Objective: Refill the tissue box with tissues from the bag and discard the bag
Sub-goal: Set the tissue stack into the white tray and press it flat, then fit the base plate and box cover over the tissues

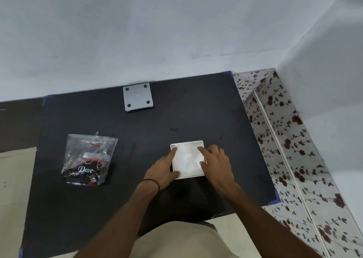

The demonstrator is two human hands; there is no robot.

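Observation:
A white square tissue box (193, 177) stands open on the black table, right of the middle, filled with white tissues (187, 159). My left hand (164, 168) lies over the box's left side, with fingertips on the tissues and the thumb at the front edge. My right hand (215, 161) rests with spread fingers on the tissues' right side. A clear plastic bag (89, 159) with dark "Dove" print lies flat and crumpled to the left, apart from both hands. A grey square plate (137, 96) with black feet at its corners, perhaps the box's other part, lies at the back edge.
The black table (137, 130) stands against a pale wall. To its right, beyond the edge, is a floral-patterned surface (284, 139). Pale floor shows at the left. My light trousers fill the bottom of the view.

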